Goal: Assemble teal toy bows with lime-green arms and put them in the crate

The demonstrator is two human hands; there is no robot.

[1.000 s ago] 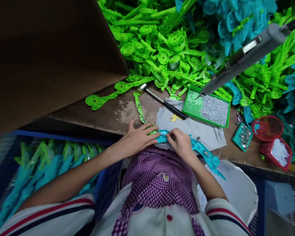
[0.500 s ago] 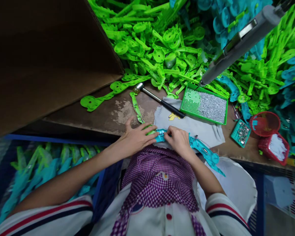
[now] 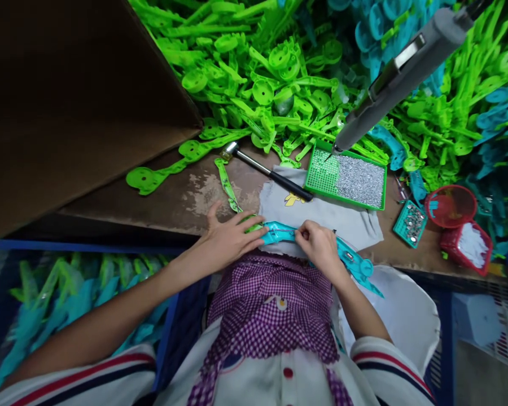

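A long teal plastic part (image 3: 279, 231) lies along the near edge of the bench, partly on a grey cloth (image 3: 322, 211). My left hand (image 3: 228, 239) lies flat with fingers spread, pressing a green plastic piece (image 3: 252, 226) and the teal part's left end. My right hand (image 3: 319, 245) pinches the teal part near its middle with its fingertips. The part's round right end (image 3: 364, 269) sticks out past my right wrist.
A hammer (image 3: 265, 169) lies behind the cloth. A green tray of small silver screws (image 3: 347, 179) sits under a hanging grey electric screwdriver (image 3: 398, 73). Green and teal parts (image 3: 288, 79) are heaped at the back. Red baskets (image 3: 451, 206) stand right, a brown cardboard wall (image 3: 76, 96) left.
My right hand has slid a little to the right along the teal part, baring more of its left end. The view has shifted slightly; my left hand stays in place.
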